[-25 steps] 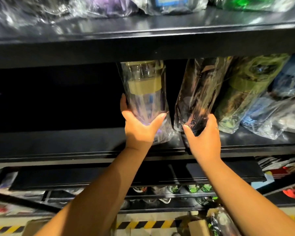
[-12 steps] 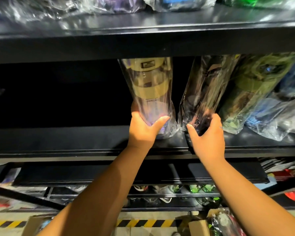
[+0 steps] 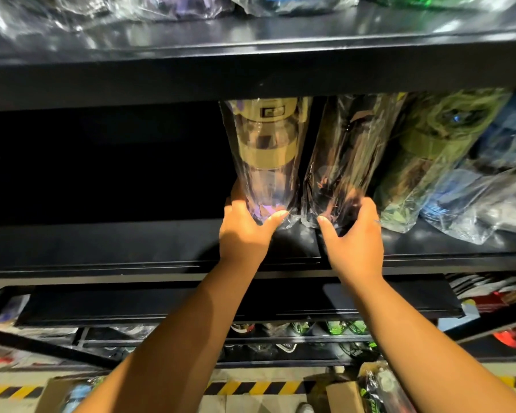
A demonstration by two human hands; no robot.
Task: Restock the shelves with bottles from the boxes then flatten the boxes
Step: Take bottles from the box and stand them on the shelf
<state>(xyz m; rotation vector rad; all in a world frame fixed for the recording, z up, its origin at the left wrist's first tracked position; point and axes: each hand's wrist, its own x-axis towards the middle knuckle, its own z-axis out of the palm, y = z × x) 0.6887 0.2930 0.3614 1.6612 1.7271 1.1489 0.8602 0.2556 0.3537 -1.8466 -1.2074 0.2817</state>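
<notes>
Lying nearest on the floor is a cardboard box [image 3: 344,396]. Above it, the left hand [image 3: 245,234] curls thumb and fingers round the base of a gold-capped bottle [image 3: 268,150]. The right hand [image 3: 355,242] likewise grips a dark bottle [image 3: 349,153] just beside it, both on the black shelf [image 3: 131,242]. Farther right leans a green bottle [image 3: 429,162].
</notes>
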